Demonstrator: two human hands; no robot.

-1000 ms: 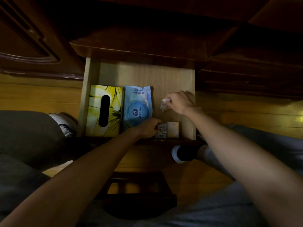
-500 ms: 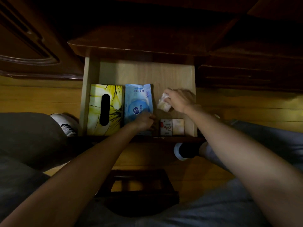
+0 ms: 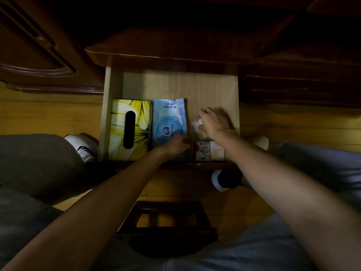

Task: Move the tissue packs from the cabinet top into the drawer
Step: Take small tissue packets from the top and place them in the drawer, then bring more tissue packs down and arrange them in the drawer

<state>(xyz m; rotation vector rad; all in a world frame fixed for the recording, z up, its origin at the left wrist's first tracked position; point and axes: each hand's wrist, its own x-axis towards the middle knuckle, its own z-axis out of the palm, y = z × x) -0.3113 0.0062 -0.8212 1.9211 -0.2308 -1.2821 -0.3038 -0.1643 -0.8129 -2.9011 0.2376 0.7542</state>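
Drawer (image 3: pixel 115 114) open, packed along front edge to save room: tissue box (image 3: pixel 119 133) front-left corner, wipes pack (image 3: pixel 169 116) beside it, pinned by left hand (image 3: pixel 174 146). Right hand (image 3: pixel 212 124) grasping crinkly small pack (image 3: pixel 197 124) above two packs (image 3: pixel 210 153), front-right corner.

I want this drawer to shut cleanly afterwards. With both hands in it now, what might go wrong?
1. The small clear-wrapped tissue pack in the right hand looks blurred; set down carelessly, it may land askew on the two small packs at the front.
2. The left hand rests on the blue wet-wipes pouch and may nudge it against the yellow tissue box.
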